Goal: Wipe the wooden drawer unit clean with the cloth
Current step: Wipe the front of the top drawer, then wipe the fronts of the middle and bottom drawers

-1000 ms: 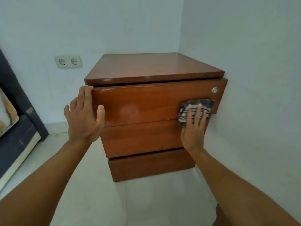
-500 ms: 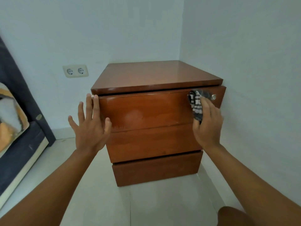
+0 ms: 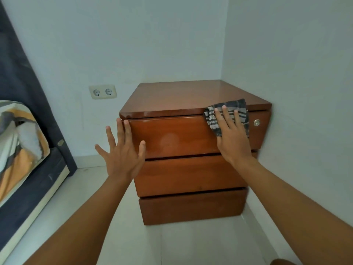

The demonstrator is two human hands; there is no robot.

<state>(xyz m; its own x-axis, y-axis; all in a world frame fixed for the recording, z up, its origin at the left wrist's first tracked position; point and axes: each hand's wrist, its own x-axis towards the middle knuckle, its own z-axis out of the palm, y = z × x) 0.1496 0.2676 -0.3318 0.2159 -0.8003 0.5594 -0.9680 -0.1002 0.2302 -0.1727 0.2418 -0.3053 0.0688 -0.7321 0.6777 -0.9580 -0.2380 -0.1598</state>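
A glossy red-brown wooden drawer unit [image 3: 183,176] with three drawer fronts stands in the room's corner. My right hand [image 3: 232,138] lies flat on a dark grey and white striped cloth [image 3: 212,119], pressing it against the upper right of the top drawer front, with the cloth's upper edge lapping over the front lip of the top panel. A round metal lock [image 3: 256,122] shows just right of the cloth. My left hand [image 3: 122,153] is spread open, its fingertips touching the left edge of the top drawer.
White walls close in behind and to the right of the unit. A double wall socket [image 3: 102,91] sits left of it. A dark bed with a patterned pillow [image 3: 21,138] fills the left side. Pale tiled floor [image 3: 191,243] lies in front.
My right hand has slid the cloth up and to the left, from the lock area to the top edge of the top drawer. The left hand stays by the left edge.
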